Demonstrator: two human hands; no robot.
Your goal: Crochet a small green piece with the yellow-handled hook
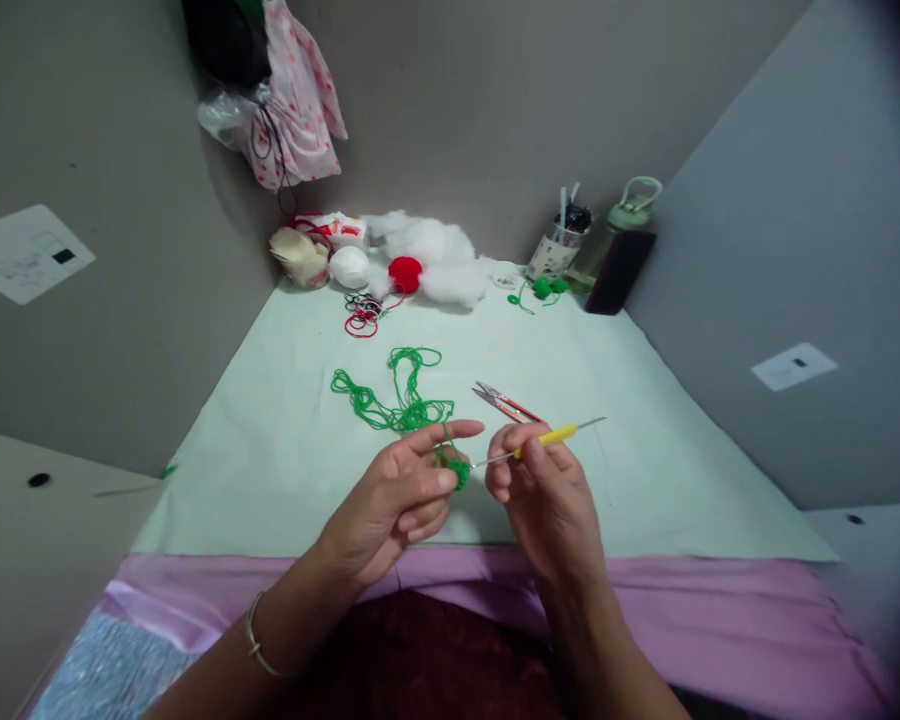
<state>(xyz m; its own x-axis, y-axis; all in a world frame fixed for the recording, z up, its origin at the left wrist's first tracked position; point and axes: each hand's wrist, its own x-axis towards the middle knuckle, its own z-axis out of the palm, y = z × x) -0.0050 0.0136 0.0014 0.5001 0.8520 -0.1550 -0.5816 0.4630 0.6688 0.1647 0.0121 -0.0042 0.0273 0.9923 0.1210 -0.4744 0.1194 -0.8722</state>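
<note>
Green crochet piece (462, 474) over table (667, 490), nr front edge, pinched btwn L hand (397, 490) thumb & fingers. R hand (551, 490) fingers clamped on yellow-handled hook (559, 436), tip at piece. Loose green yarn (414, 412) lies L of table ctr.

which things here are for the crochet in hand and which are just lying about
In use: small green crochet piece (left hand), yellow-handled crochet hook (right hand), green yarn

Apparently just lying about: red-handled snips, red yarn ball, white ball, white stuffing, green-lidded bottle
</note>
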